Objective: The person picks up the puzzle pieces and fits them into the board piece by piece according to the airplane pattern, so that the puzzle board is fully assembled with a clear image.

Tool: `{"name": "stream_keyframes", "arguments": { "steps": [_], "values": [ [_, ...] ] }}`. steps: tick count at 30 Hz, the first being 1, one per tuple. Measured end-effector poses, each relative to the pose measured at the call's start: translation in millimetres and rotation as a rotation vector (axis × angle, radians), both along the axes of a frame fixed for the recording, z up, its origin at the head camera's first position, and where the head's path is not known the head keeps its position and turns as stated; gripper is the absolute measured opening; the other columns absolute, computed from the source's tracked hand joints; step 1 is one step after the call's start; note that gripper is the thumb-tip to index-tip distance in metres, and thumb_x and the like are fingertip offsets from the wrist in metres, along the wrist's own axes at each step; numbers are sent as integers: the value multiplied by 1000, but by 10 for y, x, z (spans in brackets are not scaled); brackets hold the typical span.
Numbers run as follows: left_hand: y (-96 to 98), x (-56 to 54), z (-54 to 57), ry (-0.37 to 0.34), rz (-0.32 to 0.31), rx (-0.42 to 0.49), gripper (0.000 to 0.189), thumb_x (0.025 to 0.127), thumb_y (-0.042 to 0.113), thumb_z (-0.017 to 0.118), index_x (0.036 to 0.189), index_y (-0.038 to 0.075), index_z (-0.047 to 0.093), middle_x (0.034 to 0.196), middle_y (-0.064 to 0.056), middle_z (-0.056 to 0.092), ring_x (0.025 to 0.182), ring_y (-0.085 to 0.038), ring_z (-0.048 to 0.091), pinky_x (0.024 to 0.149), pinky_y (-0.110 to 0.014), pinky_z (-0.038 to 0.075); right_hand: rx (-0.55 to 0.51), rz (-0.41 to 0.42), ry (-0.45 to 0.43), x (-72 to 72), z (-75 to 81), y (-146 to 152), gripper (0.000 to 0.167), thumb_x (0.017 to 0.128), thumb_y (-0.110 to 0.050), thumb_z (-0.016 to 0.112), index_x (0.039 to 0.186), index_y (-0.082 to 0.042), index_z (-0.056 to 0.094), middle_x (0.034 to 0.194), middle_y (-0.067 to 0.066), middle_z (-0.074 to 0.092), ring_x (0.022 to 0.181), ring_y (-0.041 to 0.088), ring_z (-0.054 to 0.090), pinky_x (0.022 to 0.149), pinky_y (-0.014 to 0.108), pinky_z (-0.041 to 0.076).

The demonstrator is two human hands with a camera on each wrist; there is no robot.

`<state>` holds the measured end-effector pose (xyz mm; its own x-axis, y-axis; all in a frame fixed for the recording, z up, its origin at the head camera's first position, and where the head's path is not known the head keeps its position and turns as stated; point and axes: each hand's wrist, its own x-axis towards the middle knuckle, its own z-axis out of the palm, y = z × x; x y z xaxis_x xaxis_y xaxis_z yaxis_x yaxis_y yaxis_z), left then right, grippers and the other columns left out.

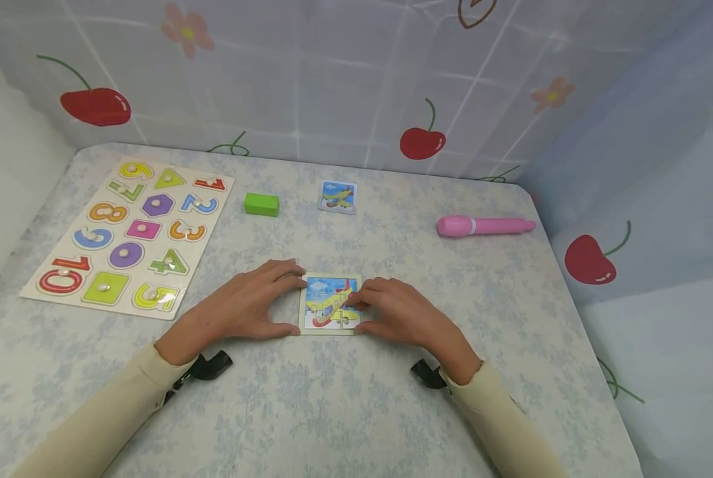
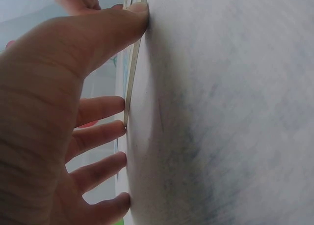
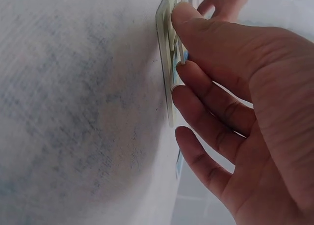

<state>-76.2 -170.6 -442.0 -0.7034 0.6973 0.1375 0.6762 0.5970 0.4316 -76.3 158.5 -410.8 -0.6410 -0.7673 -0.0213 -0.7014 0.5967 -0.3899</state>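
A small airplane jigsaw puzzle (image 1: pixel 323 292) lies in its thin pale tray (image 1: pixel 332 332) at the middle of the table. My left hand (image 1: pixel 245 302) touches the tray's left edge, thumb at the near corner and two fingertips near the far corner. These fingers are fairly straight and spread. Over the right side of the picture, my right hand (image 1: pixel 401 312) pinches a thin puzzle piece (image 3: pixel 182 55) between thumb and fingers. That piece stands slightly tilted above the tray in the right wrist view, and its printed face is mostly hidden.
Behind the tray lie a small airplane picture card (image 1: pixel 337 197) and a green block (image 1: pixel 262 204). A number and shape peg board (image 1: pixel 198 282) is at left, a pink pen-like stick (image 1: pixel 496 226) at right. A cherry-print curtain (image 1: pixel 344 79) hangs along the back edge.
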Motion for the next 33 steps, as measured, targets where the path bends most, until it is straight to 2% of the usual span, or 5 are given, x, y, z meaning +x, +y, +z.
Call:
{"name": "stream_keyframes", "arguments": {
  "steps": [10,16,23,28,33],
  "values": [
    [6,8,8,11,-1,16,76,83,54,91,140,11,68,153,-7,56,146,-29,51,100,-50,57,13,17,12,6,-21,-26,31,87,-31,94,113,-20,82,112,-4,71,101,14,66,88,35,56],
    [3,4,20,10,7,-8,77,83,57,90,141,12,68,154,-6,55,146,-28,51,103,-51,55,2,25,13,-2,-24,-35,25,87,-31,93,106,-20,82,107,-4,70,95,14,63,83,34,55],
    [-1,7,36,-65,36,-31,84,82,65,87,144,12,67,157,-7,52,150,-29,47,115,-51,47,-8,57,2,-28,-15,-45,20,91,-32,90,104,-19,83,105,-3,69,94,12,62,82,31,54],
    [-5,49,153,-65,71,-101,92,85,73,79,153,15,60,167,-10,43,153,-35,42,120,-56,40,-4,17,37,-70,25,-19,32,96,-38,84,121,-19,80,119,-1,69,108,16,65,93,37,55],
    [-38,46,335,73,101,-198,99,90,77,71,167,22,43,178,-7,25,164,-37,22,128,-62,22,42,-117,143,-128,95,79,72,95,-54,80,155,-22,59,159,8,53,146,32,50,118,56,43]
  ]
}}
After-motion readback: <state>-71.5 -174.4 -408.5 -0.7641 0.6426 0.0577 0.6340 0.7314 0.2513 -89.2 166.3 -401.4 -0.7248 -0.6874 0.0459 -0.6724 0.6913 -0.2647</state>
